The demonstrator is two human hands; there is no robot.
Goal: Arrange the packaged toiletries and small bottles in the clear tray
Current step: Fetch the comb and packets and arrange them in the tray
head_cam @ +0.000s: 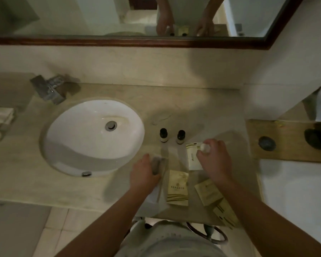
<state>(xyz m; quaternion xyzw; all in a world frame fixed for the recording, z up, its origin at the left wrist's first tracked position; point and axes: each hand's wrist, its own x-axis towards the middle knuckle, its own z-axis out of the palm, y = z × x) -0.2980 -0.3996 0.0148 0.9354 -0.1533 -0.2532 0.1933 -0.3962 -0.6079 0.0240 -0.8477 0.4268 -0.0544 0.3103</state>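
Observation:
A clear tray (pixel 174 156) lies on the counter right of the sink. Two small dark-capped bottles (pixel 163 135) (pixel 180 137) stand upright at its far edge. My left hand (pixel 144 172) holds a greyish, blurred packet (pixel 157 164) at the tray's left side. My right hand (pixel 216 160) pinches a small white round item (pixel 204 147) above a white sachet (pixel 193 157). A cream packet with green stripes (pixel 178 188) lies in the middle. Two more cream boxes (pixel 208 191) (pixel 225 213) lie at the near right, close to the counter edge.
The white sink basin (pixel 93 136) and its metal tap (pixel 50 89) are to the left. Folded towels (pixel 0 123) sit at the far left. A wooden board (pixel 289 140) with dark round objects stands to the right. A framed mirror (pixel 137 41) hangs behind.

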